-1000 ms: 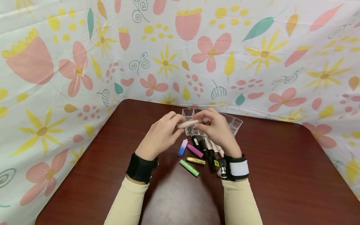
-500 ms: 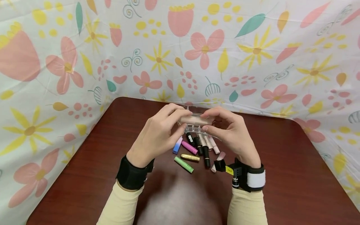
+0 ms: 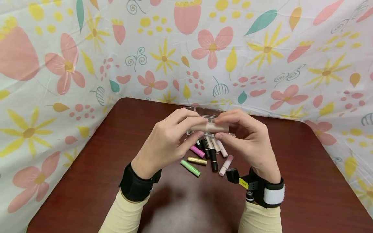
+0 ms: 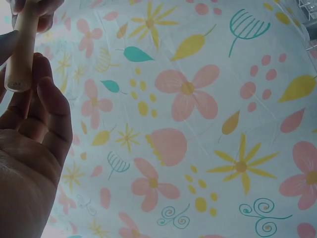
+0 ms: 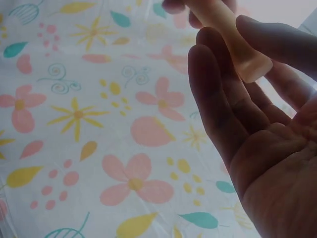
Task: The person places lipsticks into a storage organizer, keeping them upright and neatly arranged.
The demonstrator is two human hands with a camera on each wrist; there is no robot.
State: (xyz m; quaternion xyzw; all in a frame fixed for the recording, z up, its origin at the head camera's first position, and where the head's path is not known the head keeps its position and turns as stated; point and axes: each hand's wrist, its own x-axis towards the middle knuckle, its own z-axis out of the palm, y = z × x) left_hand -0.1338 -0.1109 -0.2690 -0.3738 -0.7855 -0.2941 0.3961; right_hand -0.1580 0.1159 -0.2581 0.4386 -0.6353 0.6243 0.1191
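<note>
Level above the table, a pale beige lipstick tube (image 3: 214,127) lies between my two hands. My left hand (image 3: 166,139) pinches its left end between thumb and fingers. At the other end, the right hand (image 3: 252,142) grips it the same way. The left wrist view shows one flat round end of the tube (image 4: 22,59). In the right wrist view, its opposite end (image 5: 237,47) sits between thumb and fingers. Behind the hands stands a clear plastic organizer (image 3: 201,111), mostly hidden.
Below the hands lie a green tube (image 3: 190,168), a gold tube (image 3: 197,160) and a magenta tube (image 3: 197,152). Black tubes (image 3: 214,160), several pale ones and a pink lip gloss tube (image 3: 226,165) lie to their right. A floral cloth (image 3: 212,71) rises behind the table.
The lipstick tube, tilted a second ago, is now level. Both hands have come nearer the camera and the right hand has moved right. The left hand now covers the blue-violet tube.
</note>
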